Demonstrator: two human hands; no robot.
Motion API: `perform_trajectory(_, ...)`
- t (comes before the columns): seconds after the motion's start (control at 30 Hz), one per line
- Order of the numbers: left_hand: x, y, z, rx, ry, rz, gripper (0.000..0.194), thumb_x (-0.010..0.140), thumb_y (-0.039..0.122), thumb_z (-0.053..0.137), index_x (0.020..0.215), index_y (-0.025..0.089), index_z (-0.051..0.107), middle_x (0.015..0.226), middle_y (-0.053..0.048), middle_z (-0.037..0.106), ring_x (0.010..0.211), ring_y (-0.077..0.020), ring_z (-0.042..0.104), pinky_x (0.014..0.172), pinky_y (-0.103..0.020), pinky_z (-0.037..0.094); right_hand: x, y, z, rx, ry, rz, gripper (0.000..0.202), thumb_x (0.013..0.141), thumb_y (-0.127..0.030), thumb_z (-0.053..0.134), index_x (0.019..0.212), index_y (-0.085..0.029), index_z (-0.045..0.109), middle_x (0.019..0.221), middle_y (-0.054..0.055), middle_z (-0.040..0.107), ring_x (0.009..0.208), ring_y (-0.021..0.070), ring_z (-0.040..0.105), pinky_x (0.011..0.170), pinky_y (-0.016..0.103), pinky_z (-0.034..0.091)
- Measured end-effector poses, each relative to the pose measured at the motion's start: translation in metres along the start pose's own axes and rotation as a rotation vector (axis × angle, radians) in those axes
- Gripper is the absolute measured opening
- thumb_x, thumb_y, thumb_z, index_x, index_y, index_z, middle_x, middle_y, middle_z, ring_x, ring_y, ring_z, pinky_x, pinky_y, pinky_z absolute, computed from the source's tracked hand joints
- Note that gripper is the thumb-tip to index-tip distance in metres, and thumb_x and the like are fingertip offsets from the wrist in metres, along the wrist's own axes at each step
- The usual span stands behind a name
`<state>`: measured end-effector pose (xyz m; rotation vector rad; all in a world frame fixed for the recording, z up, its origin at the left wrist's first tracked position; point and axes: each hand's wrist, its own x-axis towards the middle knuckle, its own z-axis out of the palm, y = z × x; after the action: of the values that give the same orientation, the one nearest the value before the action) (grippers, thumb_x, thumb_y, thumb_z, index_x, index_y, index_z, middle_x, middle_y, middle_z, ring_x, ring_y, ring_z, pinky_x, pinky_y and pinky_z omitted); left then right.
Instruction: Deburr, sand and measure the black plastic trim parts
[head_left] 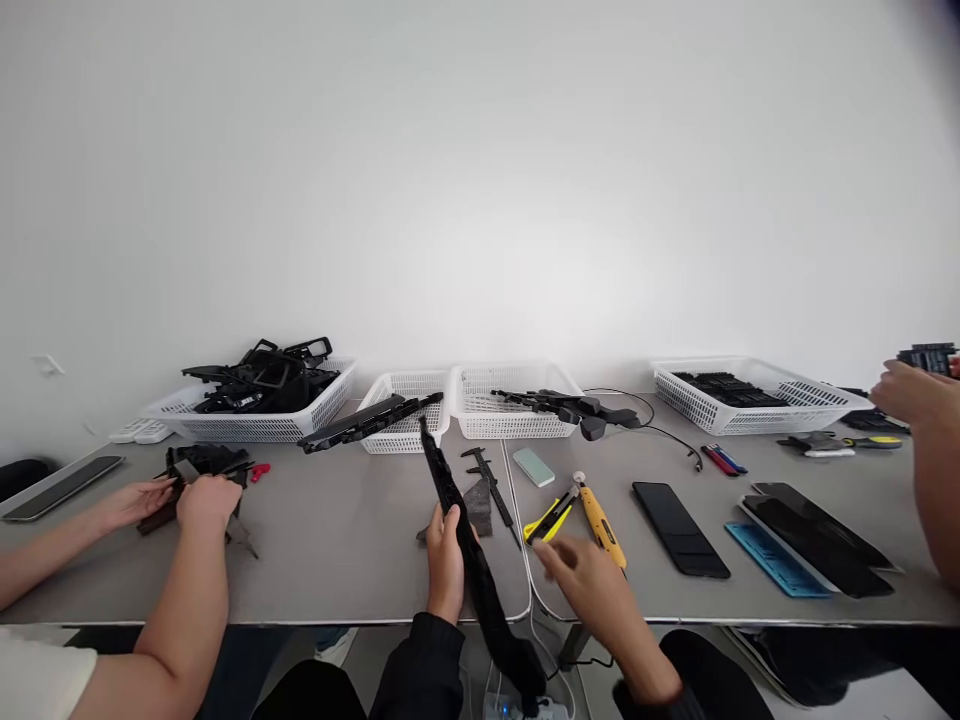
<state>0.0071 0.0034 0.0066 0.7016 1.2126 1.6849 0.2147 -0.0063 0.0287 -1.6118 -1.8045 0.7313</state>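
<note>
My left hand (447, 568) is closed around a long, narrow black plastic part (484, 590), which slants from above the table down past its front edge. My right hand (592, 590) hovers over the front of the table with thumb and fingers curled together. Whatever may be between those fingertips is too small to make out. Just beyond them lies a yellow-and-black utility knife (552, 515), beside a yellow-handled tool (602, 525) with a round head. Near my left hand, a black caliper (493, 492) rests partly over a dark grey cloth (478, 508).
White baskets line the wall; the left basket (342, 392) and right basket (817, 410) hold black parts. Long black parts (375, 420) lie across the middle baskets. A dark phone (679, 530) and blue case (776, 560) lie right. Co-workers' hands (206, 500) work on both sides.
</note>
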Motion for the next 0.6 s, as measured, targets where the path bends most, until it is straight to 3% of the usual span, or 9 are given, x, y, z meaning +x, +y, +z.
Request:
perform_trajectory(0.1,-0.001,0.000,0.001,0.063,-0.028,-0.003,0.059,0.083,0.065,0.077,0.115,0.015,0.072,0.060,0.003,0.060,0.053,-0.0151,0.056,0.053,-0.025,0.044,0.048,-0.028,0.016,-0.301,0.059,-0.098,0.032,0.099,-0.043,0.065,0.120,-0.021,0.076,0.105,0.011,0.079,0.111,0.0294,0.071,0.084,0.033,0.050)
perform_trajectory(0.17,0.001,-0.002,0.002,0.094,-0.044,0.010,0.060,0.080,0.064,0.080,0.113,0.015,0.072,0.061,0.001,0.063,0.056,-0.0164,0.060,0.056,-0.025,0.047,0.070,-0.040,0.033,-0.456,0.019,-0.137,0.029,0.096,-0.036,0.071,0.118,-0.017,0.077,0.120,0.016,0.076,0.126,0.0346,0.064,0.096,0.038,0.047)
perform_trajectory(0.33,0.007,-0.008,0.001,0.147,-0.085,0.040,0.058,0.078,0.067,0.080,0.104,0.015,0.073,0.065,0.000,0.067,0.057,-0.0173,0.063,0.057,-0.026,0.049,0.087,-0.034,0.058,-0.443,-0.012,-0.088,0.022,0.101,-0.021,0.060,0.110,-0.017,0.078,0.121,0.018,0.075,0.123,0.0328,0.066,0.096,0.038,0.047)
perform_trajectory(0.43,0.009,-0.009,0.000,0.178,-0.107,0.049,0.054,0.078,0.067,0.080,0.097,0.016,0.074,0.069,-0.001,0.068,0.061,-0.0184,0.065,0.058,-0.027,0.050,0.098,-0.022,0.059,-0.414,-0.060,-0.023,0.021,0.096,-0.014,0.060,0.105,-0.014,0.079,0.112,0.019,0.078,0.105,0.0309,0.073,0.085,0.035,0.048)
perform_trajectory(0.6,0.007,-0.007,0.000,0.205,-0.102,0.051,0.051,0.080,0.066,0.078,0.092,0.018,0.073,0.073,-0.003,0.069,0.066,-0.0196,0.065,0.064,-0.029,0.052,0.120,-0.010,0.055,-0.317,-0.105,0.007,0.016,0.083,-0.011,0.067,0.094,-0.017,0.078,0.099,0.015,0.080,0.099,0.0290,0.074,0.079,0.031,0.046)
